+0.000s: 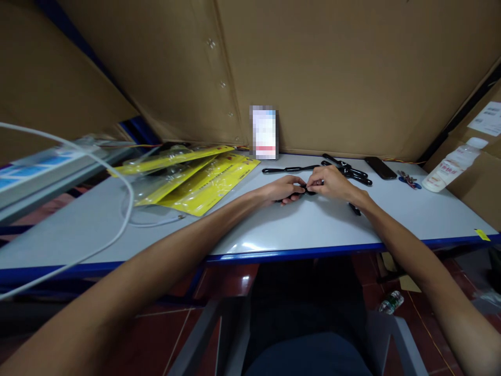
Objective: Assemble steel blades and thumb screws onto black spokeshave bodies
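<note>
Midway between the front and back edges of the table [297,230], the left hand [287,190] grips a black part [310,192] and the right hand [326,183] pinches it too. Other black pieces [358,180] lie toward the back edge, yellow packs [207,185] nearer the back left corner.

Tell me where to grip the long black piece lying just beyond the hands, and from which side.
I'd pinch its left end, coming from above and the left: the long black piece lies roughly sideways, that end is uncovered, and its other end sits close to the right hand.
</note>
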The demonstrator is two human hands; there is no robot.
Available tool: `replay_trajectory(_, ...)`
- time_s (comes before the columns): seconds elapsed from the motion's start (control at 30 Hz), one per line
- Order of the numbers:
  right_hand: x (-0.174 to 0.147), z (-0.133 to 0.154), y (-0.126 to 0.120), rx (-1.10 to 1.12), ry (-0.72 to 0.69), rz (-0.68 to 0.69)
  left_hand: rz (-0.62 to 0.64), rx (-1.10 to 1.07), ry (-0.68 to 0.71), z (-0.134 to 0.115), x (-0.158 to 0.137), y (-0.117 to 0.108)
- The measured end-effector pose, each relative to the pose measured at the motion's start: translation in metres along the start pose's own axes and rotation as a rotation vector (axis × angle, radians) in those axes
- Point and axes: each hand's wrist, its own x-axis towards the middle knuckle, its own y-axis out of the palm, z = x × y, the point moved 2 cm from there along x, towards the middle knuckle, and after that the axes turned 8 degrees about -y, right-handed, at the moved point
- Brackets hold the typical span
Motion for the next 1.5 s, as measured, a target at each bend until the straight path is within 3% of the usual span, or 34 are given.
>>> replay_trajectory(0.3,0.003,0.006,0.016,0.207,0.318,-0.154,-0.007,0.004,0.004,0.000,-0.001,0.001)
replay_trajectory(0.43,0.003,0.006,0.015,0.396,0.453,-0.154,0.000,0.019,0.009,0.001,-0.001,0.000)
replay_trajectory(0.57,0.000,-0.001,0.003,0.530,0.425,-0.094,0.006,0.036,0.006,0.001,-0.001,0.000)
replay_trajectory(0.77,-0.006,-0.010,-0.008,0.517,0.346,0.080,-0.002,0.037,-0.003,-0.001,-0.002,0.001)
replay_trajectory(1.03,0.001,-0.002,0.010,0.226,0.220,-0.044,-0.002,0.041,0.007,-0.002,-0.004,0.002)
replay_trajectory(1.2,0.004,0.006,0.018,0.270,0.338,-0.097,0.024,0.047,0.035,-0.001,-0.004,0.002)
replay_trajectory(1.33,0.003,0.000,0.019,0.372,0.429,-0.055,0.019,0.033,0.027,0.000,-0.002,0.001)
replay_trajectory(1.5,0.000,0.005,0.019,0.419,0.415,-0.057,0.006,0.023,0.003,0.002,-0.001,0.000)
